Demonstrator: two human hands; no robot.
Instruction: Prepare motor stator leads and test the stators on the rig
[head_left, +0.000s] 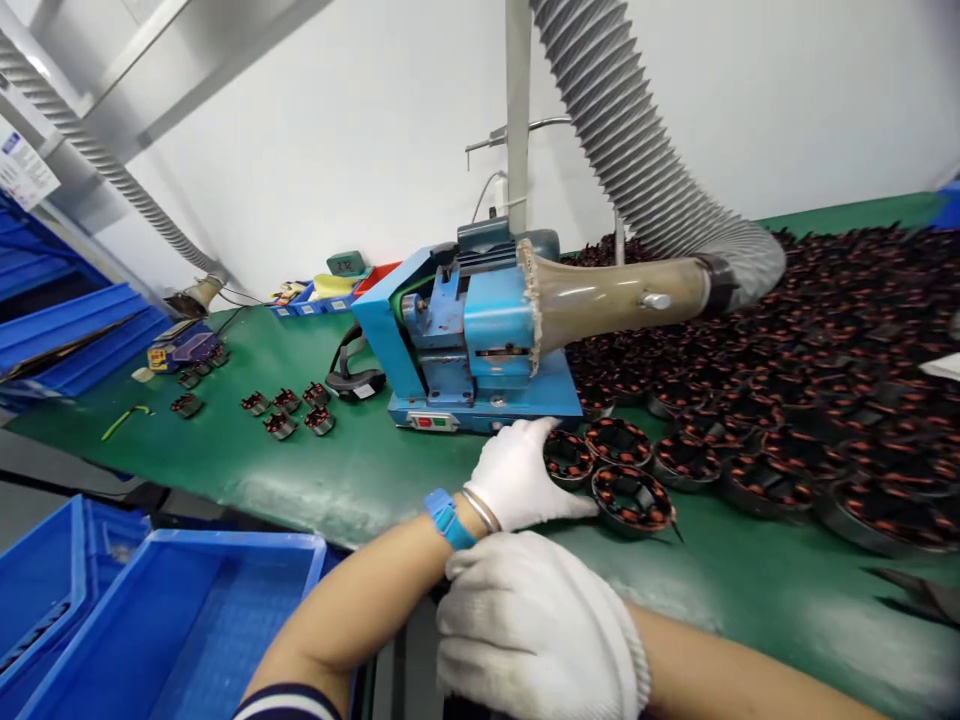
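My left hand (pixel 521 475), in a white glove with a blue band at the wrist, spreads its thumb and fingers beside a round copper-wound stator (pixel 568 456) at the foot of the blue machine. Its thumb reaches a second stator (pixel 632 499) nearer the table edge. Closer to me, my right hand (pixel 532 625), also gloved in white, has its fingers curled, back upward, below the left wrist. Whatever its fingers might hold is hidden. A third stator (pixel 618 441) stands just behind these two.
The blue machine (pixel 427 400) with a grey hose (pixel 637 130) stands at the centre. Many stators (pixel 817 350) cover the right side of the green table (pixel 247 450). Several small stators (pixel 285 402) are at the left. Blue bins (pixel 240 545) lie below the table's left edge.
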